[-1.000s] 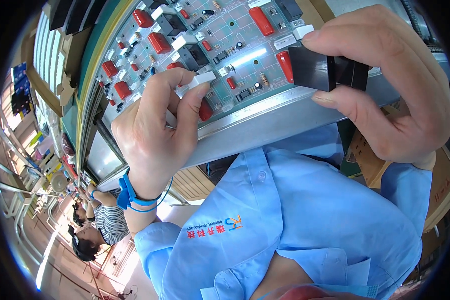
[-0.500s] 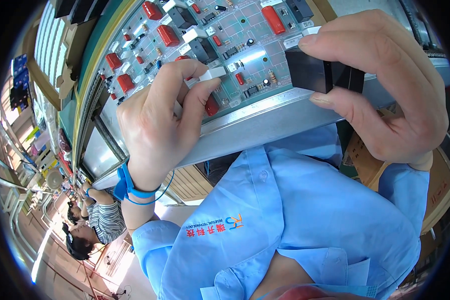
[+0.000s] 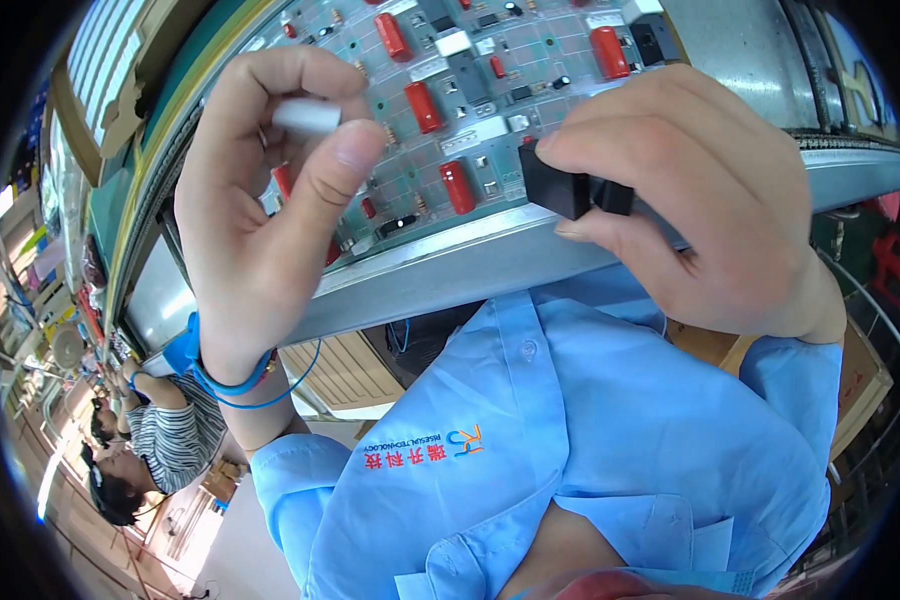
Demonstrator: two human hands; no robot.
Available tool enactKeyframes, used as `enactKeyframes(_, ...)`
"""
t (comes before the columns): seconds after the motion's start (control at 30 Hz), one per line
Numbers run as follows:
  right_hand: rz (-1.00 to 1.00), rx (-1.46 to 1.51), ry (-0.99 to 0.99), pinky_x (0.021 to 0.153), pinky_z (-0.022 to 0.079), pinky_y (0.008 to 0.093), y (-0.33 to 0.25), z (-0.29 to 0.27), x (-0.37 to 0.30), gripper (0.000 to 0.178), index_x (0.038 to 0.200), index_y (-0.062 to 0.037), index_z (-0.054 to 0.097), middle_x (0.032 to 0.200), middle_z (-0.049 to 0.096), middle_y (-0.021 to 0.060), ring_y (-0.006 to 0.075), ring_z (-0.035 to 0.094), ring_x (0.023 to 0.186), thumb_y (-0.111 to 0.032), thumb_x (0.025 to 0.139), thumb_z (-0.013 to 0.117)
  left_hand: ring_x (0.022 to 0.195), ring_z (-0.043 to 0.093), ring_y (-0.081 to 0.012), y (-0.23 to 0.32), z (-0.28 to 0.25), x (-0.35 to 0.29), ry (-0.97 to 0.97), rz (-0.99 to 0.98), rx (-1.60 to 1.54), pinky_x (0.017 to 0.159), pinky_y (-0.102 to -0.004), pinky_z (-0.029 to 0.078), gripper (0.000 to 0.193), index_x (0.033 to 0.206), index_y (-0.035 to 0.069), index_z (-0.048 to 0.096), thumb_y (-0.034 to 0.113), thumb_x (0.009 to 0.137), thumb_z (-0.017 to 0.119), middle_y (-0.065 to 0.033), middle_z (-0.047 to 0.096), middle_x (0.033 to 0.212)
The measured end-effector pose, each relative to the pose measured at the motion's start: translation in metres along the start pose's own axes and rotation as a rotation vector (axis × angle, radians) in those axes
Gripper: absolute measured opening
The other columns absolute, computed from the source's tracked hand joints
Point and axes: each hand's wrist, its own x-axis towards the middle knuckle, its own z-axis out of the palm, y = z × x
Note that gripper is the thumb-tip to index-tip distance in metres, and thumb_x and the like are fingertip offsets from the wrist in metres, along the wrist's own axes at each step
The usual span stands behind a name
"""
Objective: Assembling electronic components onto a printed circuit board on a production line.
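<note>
My left hand [image 3: 270, 200] is raised over the left part of a circuit board panel [image 3: 515, 128], with its fingers curled. A small white rectangular block [image 3: 307, 116] is held between its thumb and fingers, partly covered by them. My right hand [image 3: 700, 190] is closed on black box-shaped components at the panel's near edge. One black block [image 3: 556, 182] sits between thumb and fingertips; a second black block [image 3: 612, 196] lies against it, deeper in the grip. On the panel stand red cylindrical parts [image 3: 423, 107], white blocks [image 3: 475, 133] and black blocks [image 3: 467, 75].
A metal rail [image 3: 410, 265] runs along the near side of the panel. Cardboard [image 3: 120, 100] stands at the far left, and cardboard boxes [image 3: 860, 385] at the lower right. Two other people are at the lower left, one in a striped shirt [image 3: 175, 430].
My left hand has drawn back left from the panel, with a white block in its fingers. My right hand has moved left with the black blocks. The panel appears further right in view.
</note>
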Motion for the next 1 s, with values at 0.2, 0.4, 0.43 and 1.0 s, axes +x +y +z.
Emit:
enactKeyframes(0.2, -0.115, -0.162, -0.018, 0.062, 0.051, 0.0349, 0.009, 0.019, 0.003, 0.04, 0.094, -0.0007, 0.066, 0.092, 0.064, 0.0117, 0.0292, 0.063, 0.078, -0.01, 0.057, 0.078, 0.093, 0.065, -0.0162, -0.024, -0.025, -0.016, 0.1, 0.098, -0.219, 0.085, -0.0282, 0.052, 0.025, 0.118, -0.004, 0.056, 0.006, 0.096, 0.057, -0.0159, 0.066, 0.111)
enactKeyframes(0.4, -0.153, -0.296, -0.096, 0.061, 0.05, 0.0349, -0.002, 0.015, 0.01, 0.039, 0.094, -0.0008, 0.067, 0.091, 0.063, 0.0103, 0.028, 0.062, 0.077, -0.009, 0.058, 0.078, 0.083, 0.067, -0.0156, -0.032, -0.047, -0.032, 0.211, 0.089, 0.118, 0.075, -0.028, 0.055, 0.033, 0.123, -0.005, 0.056, 0.018, 0.1, 0.055, -0.0179, 0.069, 0.109)
enactKeyframes(0.43, -0.145, -0.319, -0.112, 0.061, 0.05, 0.035, -0.004, 0.014, 0.011, 0.038, 0.094, -0.0007, 0.067, 0.091, 0.062, 0.0102, 0.0278, 0.062, 0.077, -0.008, 0.058, 0.078, 0.083, 0.067, -0.0156, -0.036, -0.048, -0.033, 0.222, 0.089, 0.108, 0.075, -0.028, 0.055, 0.033, 0.123, -0.005, 0.056, 0.018, 0.1, 0.055, -0.0179, 0.069, 0.109)
enactKeyframes(1.0, -0.184, -0.39, -0.108, 0.063, 0.05, 0.0326, -0.008, 0.026, 0.009, 0.04, 0.102, -0.0021, 0.07, 0.09, 0.063, 0.0102, 0.0256, 0.062, 0.078, -0.005, 0.063, 0.08, 0.07, 0.065, -0.0124, -0.032, -0.045, -0.05, 0.283, 0.074, 0.128, 0.066, -0.024, 0.053, 0.032, 0.113, 0.003, 0.064, 0.03, 0.097, 0.06, -0.0111, 0.071, 0.093)
